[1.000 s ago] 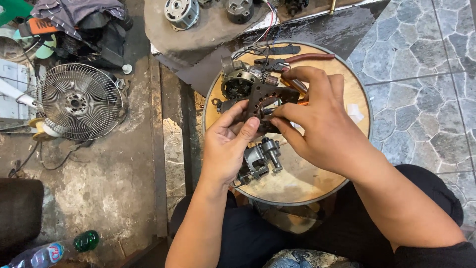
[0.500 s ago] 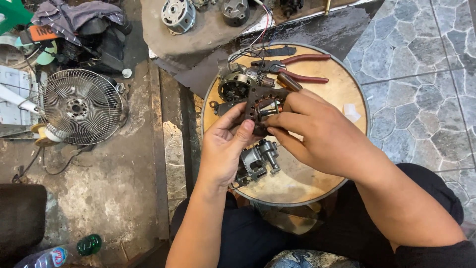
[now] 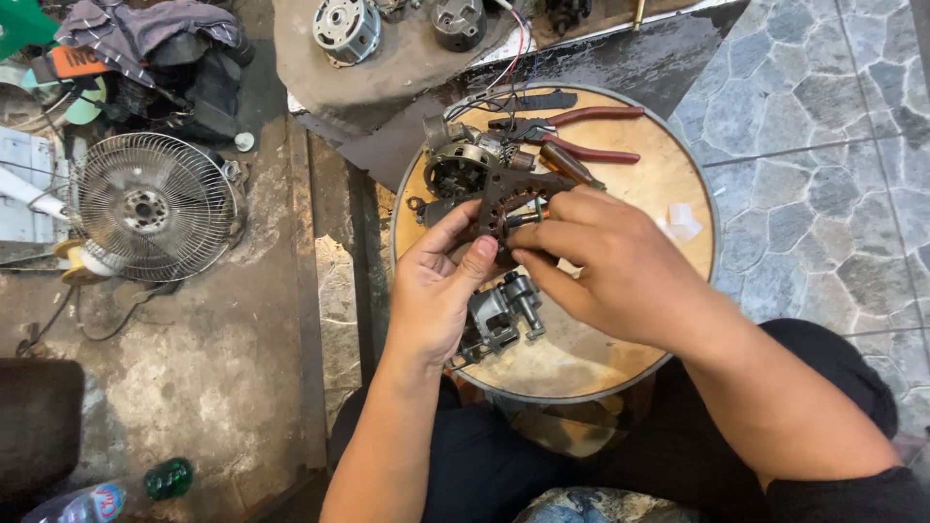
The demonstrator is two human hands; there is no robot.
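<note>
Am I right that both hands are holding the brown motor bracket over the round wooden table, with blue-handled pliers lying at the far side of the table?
Not quite: the pliers have red handles, not blue, as the head view shows. The rest holds: the left hand and right hand both hold the brown motor bracket over the round wooden table, and the pliers lie at its far side.
</note>
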